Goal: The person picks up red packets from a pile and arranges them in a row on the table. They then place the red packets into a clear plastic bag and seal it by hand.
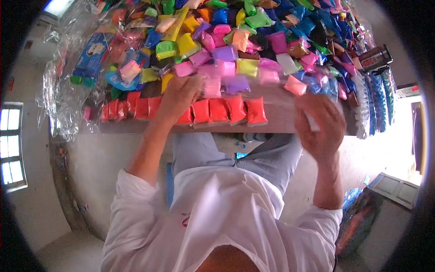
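My left hand reaches over the near part of the table, its fingertips smeared by motion beside a light pink packet. Beneath that wrist runs a row of small red packets lined up along the table's front edge. My right hand is at the right front edge with its fingers curled and blurred; I cannot tell whether anything is in them. Just beyond it lies a pale pink packet. A purple packet sits between the two hands, behind the red row.
A large heap of colourful packets covers the back of the brown table. Clear plastic wrapping hangs at the left, near a blue package. Plastic strips and a dark cylindrical object are at the right.
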`<state>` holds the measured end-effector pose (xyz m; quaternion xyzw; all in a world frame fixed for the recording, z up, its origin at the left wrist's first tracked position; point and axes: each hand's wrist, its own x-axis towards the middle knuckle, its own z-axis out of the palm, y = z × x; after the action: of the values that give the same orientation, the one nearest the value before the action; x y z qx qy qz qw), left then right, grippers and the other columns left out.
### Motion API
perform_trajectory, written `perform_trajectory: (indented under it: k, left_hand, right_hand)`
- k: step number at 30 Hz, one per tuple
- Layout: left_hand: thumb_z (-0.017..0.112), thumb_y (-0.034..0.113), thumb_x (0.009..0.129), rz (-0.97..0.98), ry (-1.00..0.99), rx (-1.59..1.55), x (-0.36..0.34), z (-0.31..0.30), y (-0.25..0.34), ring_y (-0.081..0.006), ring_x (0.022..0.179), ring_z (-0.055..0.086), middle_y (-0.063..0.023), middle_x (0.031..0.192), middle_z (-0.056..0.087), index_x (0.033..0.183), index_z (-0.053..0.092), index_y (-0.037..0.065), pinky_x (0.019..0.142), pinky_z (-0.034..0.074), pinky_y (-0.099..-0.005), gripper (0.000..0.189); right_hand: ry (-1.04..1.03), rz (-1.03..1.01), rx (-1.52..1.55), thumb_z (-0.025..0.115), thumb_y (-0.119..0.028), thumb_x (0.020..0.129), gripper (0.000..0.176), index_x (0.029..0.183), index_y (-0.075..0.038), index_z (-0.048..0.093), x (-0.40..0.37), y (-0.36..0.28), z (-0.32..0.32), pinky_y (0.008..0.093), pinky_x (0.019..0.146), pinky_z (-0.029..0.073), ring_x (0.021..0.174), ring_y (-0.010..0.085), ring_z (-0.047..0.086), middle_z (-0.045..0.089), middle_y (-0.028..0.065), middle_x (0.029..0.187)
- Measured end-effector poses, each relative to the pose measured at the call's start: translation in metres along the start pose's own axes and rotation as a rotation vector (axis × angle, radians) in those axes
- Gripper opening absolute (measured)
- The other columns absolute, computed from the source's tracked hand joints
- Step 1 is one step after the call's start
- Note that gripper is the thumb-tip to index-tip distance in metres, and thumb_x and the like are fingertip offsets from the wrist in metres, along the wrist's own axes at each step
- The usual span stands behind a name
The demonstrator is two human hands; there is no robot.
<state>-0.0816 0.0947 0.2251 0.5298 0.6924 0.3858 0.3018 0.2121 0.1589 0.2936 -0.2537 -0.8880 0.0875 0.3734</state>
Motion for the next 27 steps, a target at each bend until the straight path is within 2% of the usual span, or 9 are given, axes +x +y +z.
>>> perform_trajectory:
  k: [3,5,7,8,10,13,20,23,27]
  left_hand:
    - [0.048,0.035,0.089,-0.079,-0.013,-0.126,0.002,0.005,-0.01,-0.0095,0.044,0.043,-0.0006,0.046,0.042,0.056,0.049,0.003,0.044,0.034,-0.0286,0.047]
    - [0.049,0.044,0.088,0.129,0.019,-0.09,0.004,0.009,-0.015,-0.0086,0.041,0.04,0.0015,0.047,0.042,0.057,0.048,0.011,0.039,0.029,-0.0243,0.046]
    - [0.05,0.044,0.088,0.025,-0.017,-0.144,0.006,0.008,-0.01,-0.0085,0.041,0.04,0.0015,0.048,0.042,0.058,0.047,0.011,0.039,0.029,-0.0242,0.045]
    - [0.05,0.044,0.088,-0.082,-0.055,-0.198,0.005,0.006,-0.008,-0.0083,0.041,0.04,0.0016,0.048,0.042,0.058,0.047,0.01,0.039,0.029,-0.0241,0.045]
    - [0.05,0.044,0.088,-0.086,-0.04,-0.192,0.005,0.005,-0.003,-0.0082,0.041,0.04,0.0015,0.048,0.042,0.058,0.047,0.01,0.039,0.029,-0.0243,0.045]
    - [0.05,0.043,0.087,-0.042,-0.006,-0.203,0.008,0.008,-0.008,-0.0081,0.041,0.041,0.0013,0.047,0.042,0.056,0.046,0.01,0.039,0.029,-0.0246,0.046]
    - [0.049,0.039,0.088,-0.17,-0.006,-0.306,0.001,0.008,-0.015,-0.0079,0.041,0.04,0.0014,0.048,0.043,0.058,0.047,0.01,0.039,0.029,-0.0243,0.042]
    - [0.049,0.039,0.088,-0.07,-0.006,-0.26,0.002,0.008,-0.019,-0.0077,0.041,0.04,0.0017,0.048,0.043,0.057,0.048,0.01,0.039,0.029,-0.0245,0.042]
    - [0.05,0.04,0.087,-0.162,-0.001,-0.305,0.003,0.01,-0.022,-0.0072,0.041,0.04,0.0021,0.047,0.042,0.057,0.048,0.01,0.038,0.029,-0.024,0.043]
  right_hand:
    - [0.024,-0.005,0.082,0.068,-0.006,0.07,0.016,0.085,-0.006,0.063,-0.037,-0.014,0.012,0.0335,0.068,0.05,0.076,0.0259,0.063,0.065,0.0081,0.085]
    - [0.02,0.013,0.139,0.07,-0.012,0.069,0.017,0.084,-0.007,0.062,-0.055,-0.015,0.031,0.0326,0.064,0.051,0.074,0.0255,0.062,0.064,0.0079,0.085]
    - [-0.324,0.132,0.036,0.071,-0.014,0.069,0.029,0.096,-0.006,0.061,-0.059,-0.023,0.054,0.0351,0.072,0.049,0.089,0.0268,0.06,0.061,0.0106,0.101]
    - [-0.327,0.129,0.038,0.071,-0.014,0.069,0.029,0.096,-0.006,0.061,-0.056,-0.023,0.06,0.0351,0.072,0.049,0.089,0.0268,0.06,0.061,0.0106,0.101]
    - [-0.304,0.082,-0.147,0.072,-0.018,0.068,0.046,0.11,-0.006,0.056,-0.045,-0.017,0.073,0.0377,0.081,0.046,0.102,0.0298,0.054,0.053,0.0122,0.116]
    - [-0.369,0.136,-0.033,0.076,-0.017,0.063,0.058,0.115,-0.005,0.055,-0.046,-0.006,0.083,0.0412,0.087,0.045,0.112,0.0358,0.048,0.049,0.0157,0.125]
    - [-0.406,0.078,0.066,0.074,-0.014,0.063,0.054,0.113,-0.005,0.055,-0.065,0.005,0.093,0.0406,0.088,0.045,0.107,0.0326,0.051,0.051,0.0149,0.119]
    - [-0.328,0.129,0.164,0.071,-0.007,0.064,0.048,0.11,-0.004,0.056,-0.068,0.004,0.094,0.0406,0.086,0.046,0.101,0.0335,0.054,0.055,0.0152,0.115]
    - [-0.107,0.176,0.119,0.065,-0.001,0.07,0.042,0.111,-0.003,0.057,-0.058,-0.006,0.103,0.0414,0.082,0.047,0.1,0.034,0.055,0.056,0.0158,0.114]
